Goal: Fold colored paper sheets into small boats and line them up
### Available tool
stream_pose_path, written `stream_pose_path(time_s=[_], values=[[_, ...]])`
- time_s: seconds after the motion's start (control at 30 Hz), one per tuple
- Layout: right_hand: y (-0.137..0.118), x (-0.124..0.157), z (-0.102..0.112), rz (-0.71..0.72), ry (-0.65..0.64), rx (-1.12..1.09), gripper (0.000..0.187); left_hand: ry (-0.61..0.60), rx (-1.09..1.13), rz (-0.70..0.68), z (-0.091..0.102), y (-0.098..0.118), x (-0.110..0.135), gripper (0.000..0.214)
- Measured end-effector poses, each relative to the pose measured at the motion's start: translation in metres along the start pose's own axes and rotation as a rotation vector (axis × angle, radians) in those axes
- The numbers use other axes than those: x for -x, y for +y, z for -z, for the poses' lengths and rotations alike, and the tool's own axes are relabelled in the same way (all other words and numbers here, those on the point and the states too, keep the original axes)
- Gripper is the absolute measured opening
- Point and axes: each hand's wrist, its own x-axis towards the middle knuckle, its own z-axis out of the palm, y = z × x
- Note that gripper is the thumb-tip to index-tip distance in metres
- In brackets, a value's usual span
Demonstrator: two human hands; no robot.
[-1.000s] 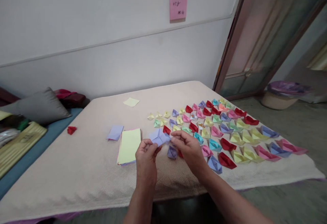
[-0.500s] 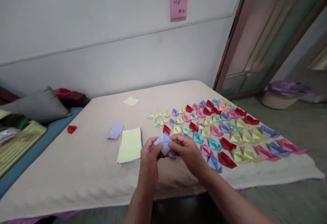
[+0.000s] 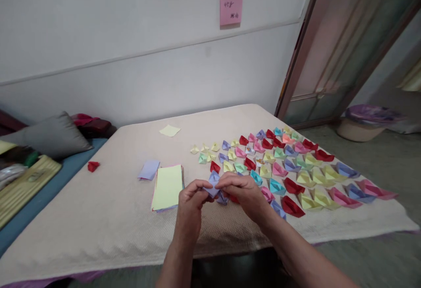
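Observation:
A small folded purple paper is pinched between both of my hands above the front of the cloth-covered table. My left hand grips its left side between thumb and fingers. On its right side my right hand is closed, its fingers partly covering the paper. Just behind and to the right stand rows of folded paper boats in red, pink, yellow, blue, green and purple. A stack of paper sheets, pale yellow on top, lies left of my hands.
A purple paper piece lies beside the stack, a yellow sheet farther back, and a crumpled-looking red paper piece at far left. A grey pillow rests beyond the table's left edge. A lined bin stands on the floor at right.
The purple paper has gone from a flat diamond to a narrower, smaller-looking shape. Both hands have turned slightly and closed in on it.

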Motion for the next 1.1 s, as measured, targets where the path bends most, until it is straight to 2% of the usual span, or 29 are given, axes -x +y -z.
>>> stream_pose_path(time_s=[0.17, 0.27, 0.4, 0.57, 0.67, 0.73, 0.87, 0.97, 1.03, 1.1], values=[[-0.0048, 0.0006, 0.0001, 0.055, -0.041, 0.07, 0.015, 0.034, -0.132, -0.035, 0.0014, -0.0032, -0.0011, 0.006], [-0.0052, 0.0007, 0.0002, -0.039, -0.013, -0.033, 0.009, 0.056, -0.166, -0.069, 0.0008, -0.0035, -0.0019, 0.012], [-0.006, 0.0004, -0.0012, -0.151, 0.042, -0.111, 0.022, 0.046, -0.148, -0.093, -0.0009, -0.003, -0.0022, 0.029], [-0.0067, 0.002, -0.0045, -0.092, 0.048, 0.035, 0.014, 0.011, -0.184, -0.154, -0.0035, -0.0044, -0.0013, 0.034], [-0.0057, 0.0034, -0.0052, -0.043, 0.08, 0.084, 0.013, 0.015, -0.122, -0.11, -0.0039, -0.0043, -0.0025, 0.038], [-0.0046, 0.0038, -0.0052, -0.029, 0.083, 0.095, 0.013, -0.003, -0.117, -0.057, -0.0033, -0.0038, -0.0044, 0.032], [-0.0022, 0.0032, -0.0052, -0.034, 0.059, 0.108, 0.012, -0.036, -0.268, -0.015, -0.0013, -0.0029, -0.007, 0.01], [-0.0016, 0.0029, -0.0052, 0.084, 0.116, 0.217, 0.004, 0.024, -0.362, -0.056, -0.0002, -0.0028, -0.0068, 0.009], [-0.002, 0.0037, -0.0053, 0.249, 0.158, 0.343, 0.012, 0.053, -0.426, -0.089, 0.0001, -0.0026, -0.006, 0.008], [-0.0027, 0.0052, -0.0058, 0.378, 0.132, 0.447, 0.013, 0.057, -0.483, -0.12, 0.0003, -0.0024, -0.0049, 0.008]])
